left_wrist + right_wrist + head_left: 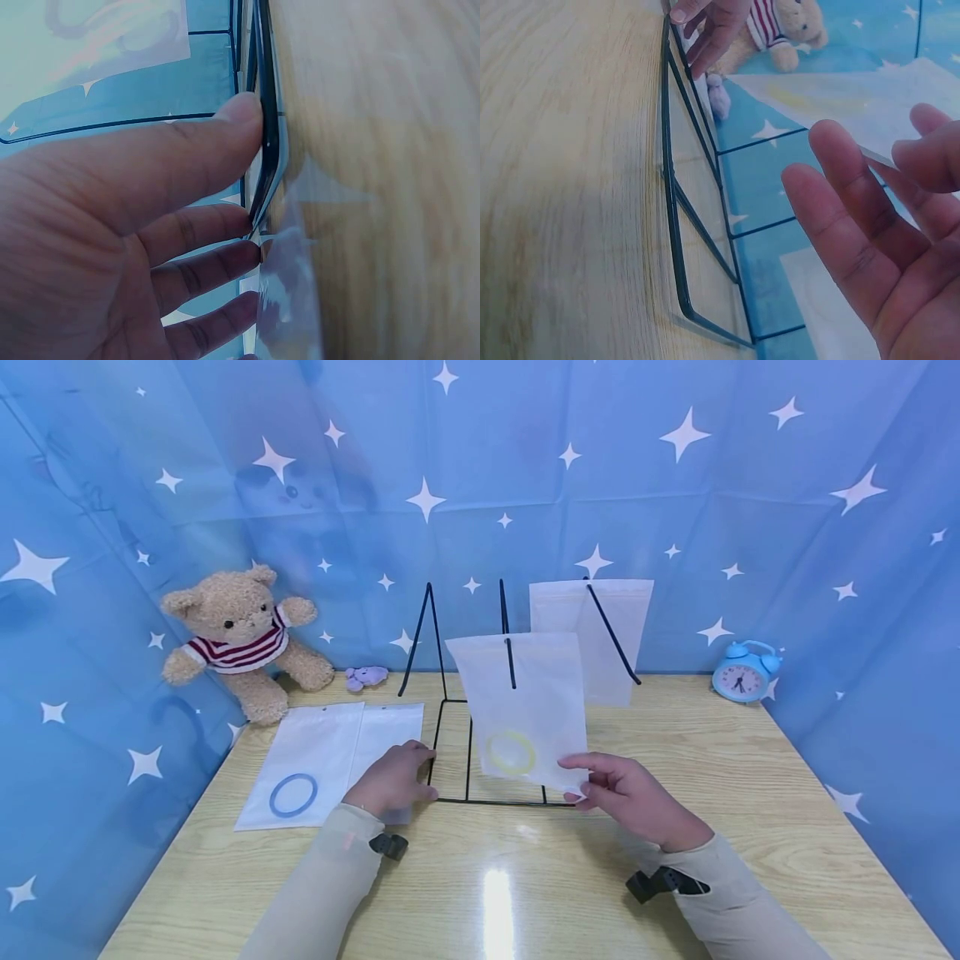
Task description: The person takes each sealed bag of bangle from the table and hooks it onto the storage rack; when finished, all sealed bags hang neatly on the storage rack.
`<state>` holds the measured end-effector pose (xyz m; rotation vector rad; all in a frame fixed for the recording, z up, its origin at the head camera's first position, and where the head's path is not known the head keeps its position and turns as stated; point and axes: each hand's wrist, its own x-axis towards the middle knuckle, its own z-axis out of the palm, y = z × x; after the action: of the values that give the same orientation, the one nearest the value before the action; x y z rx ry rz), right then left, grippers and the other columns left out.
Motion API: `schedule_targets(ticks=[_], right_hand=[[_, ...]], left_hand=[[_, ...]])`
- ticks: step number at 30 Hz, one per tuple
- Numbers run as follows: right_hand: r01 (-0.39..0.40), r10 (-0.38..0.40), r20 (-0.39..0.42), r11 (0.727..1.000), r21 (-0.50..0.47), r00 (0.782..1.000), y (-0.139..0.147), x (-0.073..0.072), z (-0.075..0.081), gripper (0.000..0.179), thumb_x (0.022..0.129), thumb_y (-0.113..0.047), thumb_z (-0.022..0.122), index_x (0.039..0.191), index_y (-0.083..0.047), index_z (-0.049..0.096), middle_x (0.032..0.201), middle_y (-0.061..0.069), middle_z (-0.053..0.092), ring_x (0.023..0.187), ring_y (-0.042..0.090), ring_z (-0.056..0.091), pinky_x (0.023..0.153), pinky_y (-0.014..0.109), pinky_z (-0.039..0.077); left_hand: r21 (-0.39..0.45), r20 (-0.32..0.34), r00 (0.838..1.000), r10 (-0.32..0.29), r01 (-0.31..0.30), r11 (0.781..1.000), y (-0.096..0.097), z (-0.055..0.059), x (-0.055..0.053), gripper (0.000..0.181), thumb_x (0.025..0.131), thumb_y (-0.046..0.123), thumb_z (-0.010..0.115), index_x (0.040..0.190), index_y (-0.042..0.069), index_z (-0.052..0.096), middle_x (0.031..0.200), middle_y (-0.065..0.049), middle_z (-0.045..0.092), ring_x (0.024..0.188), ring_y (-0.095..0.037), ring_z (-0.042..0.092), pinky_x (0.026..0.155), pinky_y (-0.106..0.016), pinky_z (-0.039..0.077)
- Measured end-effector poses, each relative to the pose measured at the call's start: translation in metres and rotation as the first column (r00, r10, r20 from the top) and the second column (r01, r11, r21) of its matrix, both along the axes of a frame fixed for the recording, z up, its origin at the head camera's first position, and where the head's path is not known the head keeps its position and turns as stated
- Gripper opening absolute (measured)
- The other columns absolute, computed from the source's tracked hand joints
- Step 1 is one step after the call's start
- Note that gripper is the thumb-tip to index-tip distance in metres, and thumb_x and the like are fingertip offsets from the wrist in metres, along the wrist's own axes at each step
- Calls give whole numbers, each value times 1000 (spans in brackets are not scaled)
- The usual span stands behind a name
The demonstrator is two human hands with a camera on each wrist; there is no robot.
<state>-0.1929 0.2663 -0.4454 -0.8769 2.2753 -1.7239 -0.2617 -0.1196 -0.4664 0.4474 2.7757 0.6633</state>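
Note:
A black wire rack (468, 760) with upright hooks stands mid-table. My left hand (397, 781) holds the rack's front left corner; in the left wrist view its thumb (241, 120) lies against the wire and the fingertips meet it lower down. From the middle hook hangs a white pouch (525, 693) with a yellow ring (512, 752) showing on it. My right hand (626, 793) pinches this pouch's lower right corner between thumb and fingers, while the other fingers (840, 240) stay extended. Another white pouch (618, 618) hangs on the right hook. The left hook is bare.
Left of the rack lie white pouches (315, 739), one with a blue ring (293, 795); my left hand partly covers the other. A teddy bear (236, 635) and a small purple toy (366, 677) sit behind. A blue alarm clock (741, 677) stands back right, before a starry curtain (480, 460).

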Motion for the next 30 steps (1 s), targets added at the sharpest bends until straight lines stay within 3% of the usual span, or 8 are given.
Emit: schedule_targets(ticks=[10, 20, 25, 30], right_hand=[[29, -30, -22, 1000, -11, 999, 0, 0, 0, 44, 104, 12, 50, 147, 3, 56, 70, 17, 57, 103, 21, 77, 87, 44, 63], [31, -32, -38, 998, -45, 999, -1, 0, 1, 44, 104, 11, 52, 147, 5, 55, 74, 9, 62, 105, 21, 77, 91, 36, 63], [40, -42, -45, 998, -51, 998, -2, 0, 1, 44, 103, 12, 52, 147, 7, 54, 68, 7, 55, 81, 15, 73, 93, 34, 62], [57, -59, -55, 998, -39, 997, -3, 0, 2, 45, 103, 12, 52, 148, 6, 55, 59, 6, 40, 57, 16, 55, 94, 33, 61]], left_hand=[[-5, 2, 1000, 3, -3, 1000, 0, 1, 0, 70, 91, 28, 85, 152, 8, 57, 158, -13, 50, 146, -37, 47, 117, -53, 45], [-5, 0, 1000, -3, 3, 1000, 0, 1, 1, 70, 91, 28, 85, 152, 8, 57, 158, -13, 50, 147, -37, 46, 117, -54, 45], [-7, 7, 1000, 0, 0, 1000, -1, 0, 0, 70, 91, 28, 85, 152, 9, 57, 159, -13, 49, 147, -37, 45, 118, -53, 44], [-12, 4, 1000, -5, 5, 1000, -1, -1, -1, 70, 91, 29, 85, 152, 8, 57, 158, -13, 50, 147, -37, 46, 118, -53, 44]])
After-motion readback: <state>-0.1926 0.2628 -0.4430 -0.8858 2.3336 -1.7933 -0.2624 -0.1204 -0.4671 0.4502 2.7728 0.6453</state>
